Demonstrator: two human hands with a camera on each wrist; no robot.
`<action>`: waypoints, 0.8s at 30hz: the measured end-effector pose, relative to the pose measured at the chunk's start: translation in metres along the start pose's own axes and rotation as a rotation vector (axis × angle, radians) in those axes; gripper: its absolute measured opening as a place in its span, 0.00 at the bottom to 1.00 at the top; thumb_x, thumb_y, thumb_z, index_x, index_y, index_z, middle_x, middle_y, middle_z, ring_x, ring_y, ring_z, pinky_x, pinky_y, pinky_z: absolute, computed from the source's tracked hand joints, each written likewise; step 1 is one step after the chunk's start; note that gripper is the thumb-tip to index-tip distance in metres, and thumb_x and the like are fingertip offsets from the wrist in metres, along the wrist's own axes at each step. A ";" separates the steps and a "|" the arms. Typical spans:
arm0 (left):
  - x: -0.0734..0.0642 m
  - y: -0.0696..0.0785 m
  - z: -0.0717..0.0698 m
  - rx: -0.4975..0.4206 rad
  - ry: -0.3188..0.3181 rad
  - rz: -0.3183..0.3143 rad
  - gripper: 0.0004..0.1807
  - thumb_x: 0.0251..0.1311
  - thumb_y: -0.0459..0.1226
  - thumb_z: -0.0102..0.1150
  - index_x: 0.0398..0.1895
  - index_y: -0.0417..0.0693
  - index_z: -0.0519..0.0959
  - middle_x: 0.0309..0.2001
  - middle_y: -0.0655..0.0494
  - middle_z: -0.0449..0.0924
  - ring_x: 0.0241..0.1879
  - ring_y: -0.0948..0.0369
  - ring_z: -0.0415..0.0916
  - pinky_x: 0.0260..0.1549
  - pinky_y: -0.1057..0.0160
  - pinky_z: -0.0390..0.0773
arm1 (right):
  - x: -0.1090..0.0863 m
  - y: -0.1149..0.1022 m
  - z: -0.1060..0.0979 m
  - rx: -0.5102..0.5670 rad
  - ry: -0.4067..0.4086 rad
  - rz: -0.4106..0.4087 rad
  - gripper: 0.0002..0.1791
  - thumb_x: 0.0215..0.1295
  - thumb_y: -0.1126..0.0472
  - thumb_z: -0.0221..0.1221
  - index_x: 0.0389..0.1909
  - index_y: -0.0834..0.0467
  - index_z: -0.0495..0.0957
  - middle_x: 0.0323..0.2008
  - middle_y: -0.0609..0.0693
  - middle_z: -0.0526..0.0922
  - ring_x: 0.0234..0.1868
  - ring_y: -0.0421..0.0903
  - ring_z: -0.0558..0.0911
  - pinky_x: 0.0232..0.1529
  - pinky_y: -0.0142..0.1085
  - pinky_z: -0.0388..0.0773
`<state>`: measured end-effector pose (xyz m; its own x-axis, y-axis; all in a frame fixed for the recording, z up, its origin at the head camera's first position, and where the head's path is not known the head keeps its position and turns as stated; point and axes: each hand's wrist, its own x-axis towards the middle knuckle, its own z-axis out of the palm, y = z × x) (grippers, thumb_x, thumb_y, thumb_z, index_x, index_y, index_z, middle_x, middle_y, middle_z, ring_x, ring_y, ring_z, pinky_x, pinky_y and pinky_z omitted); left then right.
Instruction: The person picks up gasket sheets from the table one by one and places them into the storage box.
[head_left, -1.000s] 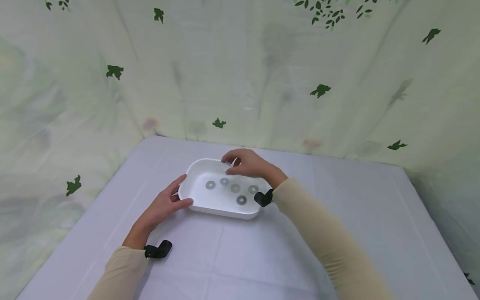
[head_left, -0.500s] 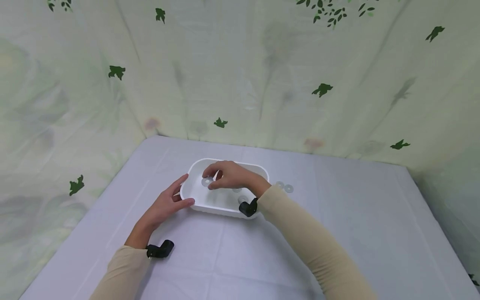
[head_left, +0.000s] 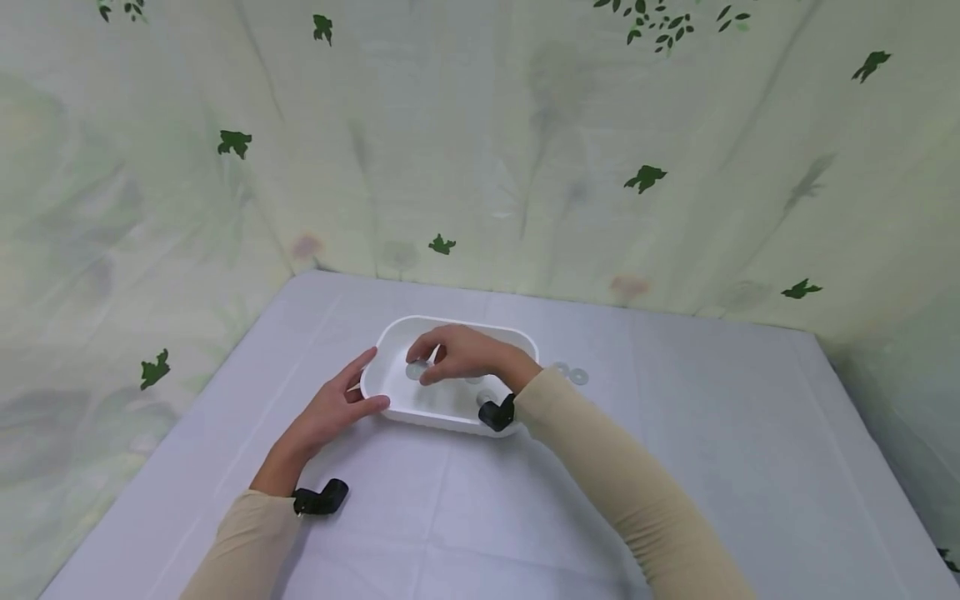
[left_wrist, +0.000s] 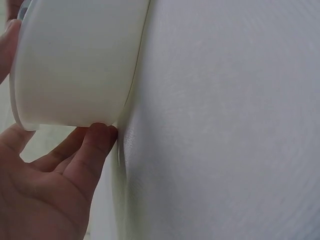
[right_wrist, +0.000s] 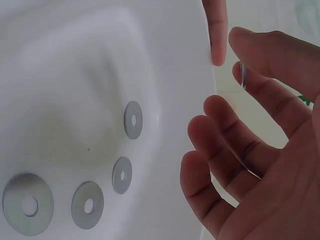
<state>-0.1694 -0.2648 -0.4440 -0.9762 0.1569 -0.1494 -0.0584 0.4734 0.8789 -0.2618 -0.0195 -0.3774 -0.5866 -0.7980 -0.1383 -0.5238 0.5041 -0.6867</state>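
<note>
A white tray [head_left: 450, 421] with rounded corners sits on the table. My left hand [head_left: 333, 404] grips its left end, thumb at the near rim; in the left wrist view its fingertips are against the lower tray wall. My right hand [head_left: 465, 352] is over the left half of the tray. Between its thumb and index finger it pinches a flat metal washer [right_wrist: 243, 75], seen edge-on in the right wrist view; the other fingers are loosely bent. Several more washers lie flat in the tray, among them a large one [right_wrist: 28, 205] and a smaller one [right_wrist: 133, 120].
To the right of the tray, two washers [head_left: 578, 377] lie on the white-covered table [head_left: 675, 467], one partly hidden by the sleeve. A pale curtain [head_left: 480, 150] with leaf shapes hangs behind the table. Black wrist cameras are strapped at both wrists.
My right hand has moved left from the far rim and now holds the washer that lay at the tray's left. The two table washers came into view. My left hand has stayed put.
</note>
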 end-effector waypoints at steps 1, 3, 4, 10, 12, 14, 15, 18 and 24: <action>0.000 0.000 0.000 0.000 0.001 -0.002 0.51 0.61 0.47 0.67 0.81 0.60 0.45 0.77 0.38 0.55 0.70 0.43 0.66 0.56 0.64 0.75 | 0.000 0.000 0.000 -0.002 0.001 -0.004 0.21 0.64 0.57 0.65 0.58 0.49 0.79 0.56 0.48 0.81 0.54 0.45 0.81 0.54 0.33 0.76; -0.001 -0.001 0.000 0.001 0.005 -0.007 0.51 0.61 0.47 0.67 0.81 0.60 0.45 0.77 0.39 0.55 0.70 0.43 0.67 0.57 0.63 0.75 | -0.001 0.001 -0.002 0.000 0.016 -0.010 0.22 0.64 0.56 0.64 0.60 0.50 0.78 0.57 0.50 0.81 0.54 0.46 0.80 0.54 0.33 0.77; -0.001 -0.002 0.000 0.001 0.005 -0.009 0.51 0.61 0.46 0.67 0.81 0.61 0.45 0.77 0.39 0.55 0.70 0.43 0.67 0.58 0.61 0.75 | -0.002 0.001 -0.004 -0.001 0.032 -0.008 0.22 0.65 0.55 0.64 0.60 0.50 0.78 0.57 0.50 0.80 0.54 0.46 0.80 0.53 0.34 0.77; -0.001 0.001 -0.001 0.014 0.015 -0.012 0.51 0.61 0.45 0.67 0.81 0.60 0.45 0.77 0.38 0.55 0.71 0.42 0.65 0.63 0.51 0.72 | -0.023 0.013 -0.031 -0.019 0.168 0.010 0.19 0.66 0.56 0.62 0.58 0.50 0.79 0.56 0.49 0.81 0.53 0.47 0.79 0.53 0.38 0.77; -0.002 0.002 -0.002 0.012 0.018 -0.016 0.51 0.61 0.45 0.67 0.81 0.60 0.45 0.76 0.38 0.55 0.71 0.43 0.65 0.60 0.58 0.74 | -0.032 0.017 -0.041 -0.034 0.186 0.020 0.18 0.67 0.57 0.62 0.57 0.51 0.79 0.57 0.51 0.81 0.54 0.47 0.79 0.54 0.39 0.77; -0.003 0.002 -0.003 0.005 0.017 -0.015 0.52 0.61 0.45 0.68 0.81 0.60 0.45 0.76 0.37 0.55 0.71 0.43 0.65 0.57 0.66 0.74 | -0.040 0.021 -0.050 -0.055 0.197 0.030 0.19 0.67 0.58 0.61 0.58 0.53 0.79 0.57 0.52 0.81 0.53 0.49 0.79 0.55 0.41 0.77; -0.003 0.003 -0.003 0.005 0.015 -0.013 0.52 0.61 0.45 0.68 0.81 0.60 0.45 0.76 0.37 0.55 0.71 0.43 0.65 0.57 0.67 0.73 | -0.044 0.023 -0.054 -0.064 0.199 0.038 0.18 0.68 0.58 0.61 0.58 0.54 0.79 0.57 0.53 0.81 0.53 0.49 0.80 0.54 0.41 0.77; -0.003 0.004 -0.002 0.002 0.012 -0.010 0.52 0.61 0.45 0.68 0.81 0.61 0.45 0.76 0.37 0.54 0.71 0.43 0.65 0.55 0.69 0.73 | -0.058 0.029 -0.062 -0.090 0.199 0.074 0.19 0.68 0.58 0.60 0.58 0.56 0.78 0.56 0.54 0.81 0.53 0.50 0.80 0.53 0.42 0.78; -0.001 0.003 0.001 0.006 0.008 -0.003 0.52 0.60 0.46 0.68 0.81 0.60 0.45 0.76 0.37 0.54 0.71 0.43 0.65 0.51 0.74 0.73 | -0.093 0.047 -0.071 -0.158 0.205 0.133 0.18 0.69 0.59 0.59 0.58 0.58 0.78 0.55 0.55 0.82 0.52 0.51 0.80 0.50 0.44 0.79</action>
<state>-0.1685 -0.2633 -0.4416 -0.9777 0.1487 -0.1483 -0.0600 0.4788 0.8758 -0.2759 0.1018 -0.3460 -0.7610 -0.6458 -0.0614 -0.5139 0.6579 -0.5506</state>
